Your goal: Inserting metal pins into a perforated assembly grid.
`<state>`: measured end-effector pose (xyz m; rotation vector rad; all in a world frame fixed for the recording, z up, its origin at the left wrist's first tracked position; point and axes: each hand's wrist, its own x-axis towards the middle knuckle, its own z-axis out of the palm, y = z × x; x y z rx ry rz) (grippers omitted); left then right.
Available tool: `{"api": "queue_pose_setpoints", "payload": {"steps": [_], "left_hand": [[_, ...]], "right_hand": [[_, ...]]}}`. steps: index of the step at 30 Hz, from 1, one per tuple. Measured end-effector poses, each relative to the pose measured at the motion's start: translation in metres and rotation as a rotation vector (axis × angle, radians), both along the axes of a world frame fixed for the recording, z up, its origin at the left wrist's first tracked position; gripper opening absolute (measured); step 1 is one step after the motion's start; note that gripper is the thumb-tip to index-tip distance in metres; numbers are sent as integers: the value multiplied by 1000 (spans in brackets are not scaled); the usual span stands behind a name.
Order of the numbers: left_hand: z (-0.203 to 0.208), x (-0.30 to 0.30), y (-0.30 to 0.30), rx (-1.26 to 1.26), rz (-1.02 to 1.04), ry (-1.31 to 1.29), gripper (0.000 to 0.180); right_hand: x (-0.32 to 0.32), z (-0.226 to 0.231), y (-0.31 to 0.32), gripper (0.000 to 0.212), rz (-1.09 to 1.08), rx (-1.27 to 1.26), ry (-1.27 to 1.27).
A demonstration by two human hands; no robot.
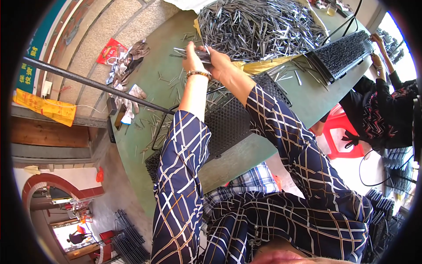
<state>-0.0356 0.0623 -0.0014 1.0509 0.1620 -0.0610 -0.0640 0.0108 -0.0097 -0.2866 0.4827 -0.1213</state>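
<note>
A big heap of thin shiny metal strips (263, 28) lies on the green table (132, 163), on a yellow and white sheet (259, 67). At the heap's near left edge my left hand (194, 61) is closed around several thin metal strips (179, 53), whose ends stick out to its left. My right hand (220, 63) is right beside it, its fingers closed on the same bundle; the exact grip is partly hidden. Under my forearms lies a black tray (233, 123) covered with small holes. Loose strips are scattered around it.
Another black tray (340, 55), filled with upright pieces, lies at the right under a co-worker's hands (377, 48). A dark metal bar (101, 86) crosses the left side. Gloves (132, 99) and a red packet (111, 51) lie at the left edge. A red stool (340, 132) stands right.
</note>
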Motion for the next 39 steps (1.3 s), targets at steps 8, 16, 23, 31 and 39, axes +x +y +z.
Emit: {"api": "queue_pose_setpoints", "payload": {"steps": [8, 16, 23, 31, 39], "left_hand": [[-13, -14, -25, 139, -177, -268, 24], [-9, 10, -22, 133, -45, 224, 46], [-6, -2, -25, -228, -224, 97, 19], [-1, -11, -13, -6, -549, -163, 13], [-24, 2, -13, 29, -123, -115, 12]], "right_hand": [[-5, -2, -26, 32, -72, -180, 90], [-16, -8, -16, 41, -67, -521, 22], [-4, -18, -12, 30, -175, -102, -5], [21, -36, -27, 28, -138, 251, -89], [2, -20, -15, 29, -101, -22, -31]]}}
